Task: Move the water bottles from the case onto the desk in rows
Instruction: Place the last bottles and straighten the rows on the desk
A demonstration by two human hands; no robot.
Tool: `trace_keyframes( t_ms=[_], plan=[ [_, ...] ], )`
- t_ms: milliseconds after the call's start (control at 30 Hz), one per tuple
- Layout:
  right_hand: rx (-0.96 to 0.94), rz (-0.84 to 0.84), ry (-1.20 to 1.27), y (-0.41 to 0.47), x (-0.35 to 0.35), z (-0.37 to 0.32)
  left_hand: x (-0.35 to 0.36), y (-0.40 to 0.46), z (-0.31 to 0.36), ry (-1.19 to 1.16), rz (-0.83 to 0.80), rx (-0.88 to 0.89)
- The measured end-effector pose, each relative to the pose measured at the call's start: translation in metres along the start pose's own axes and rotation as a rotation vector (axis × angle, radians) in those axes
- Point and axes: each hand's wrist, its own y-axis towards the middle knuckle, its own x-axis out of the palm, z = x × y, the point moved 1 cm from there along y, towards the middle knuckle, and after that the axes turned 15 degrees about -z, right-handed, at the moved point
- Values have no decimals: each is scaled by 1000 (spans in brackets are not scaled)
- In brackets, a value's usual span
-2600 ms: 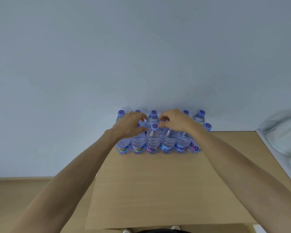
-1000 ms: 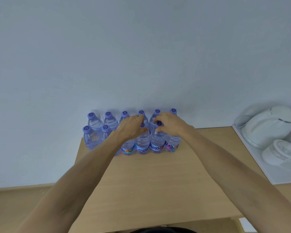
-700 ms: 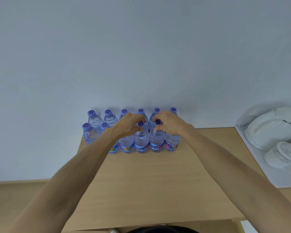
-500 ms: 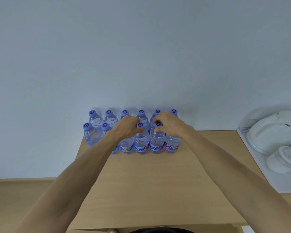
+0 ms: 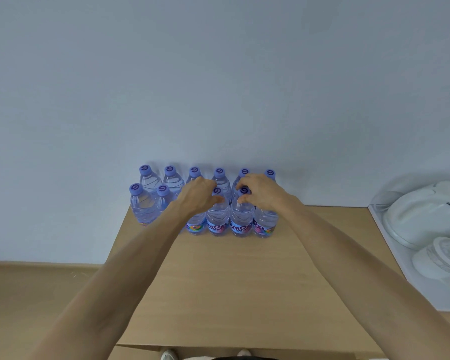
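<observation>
Water bottles (image 5: 216, 216) are standing in two tight rows against the tabletop's (image 5: 231, 294) far edge, each hand's grip pinching a front-row neck, left hand (image 5: 199, 196) and right hand (image 5: 260, 194) apparently squaring the row.

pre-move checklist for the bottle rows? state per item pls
1. Back row of six water bottles upright along the wall: ok.
2. Front row upright on the desk: ok for the bottles in view; one is hidden behind the left forearm.
3. Left hand fingers curled at a front bottle's neck; firm grip: cannot tell.
4. Right hand pinching the neighbouring bottle below its cap: ok.
5. Front row flush with no gaps: cannot tell, hands cover it.
6. Bare desk space in front for another row: ok.
</observation>
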Motion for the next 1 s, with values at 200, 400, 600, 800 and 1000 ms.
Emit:
trace_keyframes(
  t_ms=[200,400,600,800,1000],
  plan=[
    [-6,8,3,1,-1,1,-2,-1,-5,22,-79,77],
    [-3,19,26,-1,1,0,-5,-5,-2,197,50,15],
    [36,24,65,-5,2,-4,-6,-3,0,164,99,9],
    [80,26,65,-4,1,-9,-3,0,-7,153,172,56],
    [92,27,77,-4,2,-11,5,-1,-15,119,234,112]
  ],
)
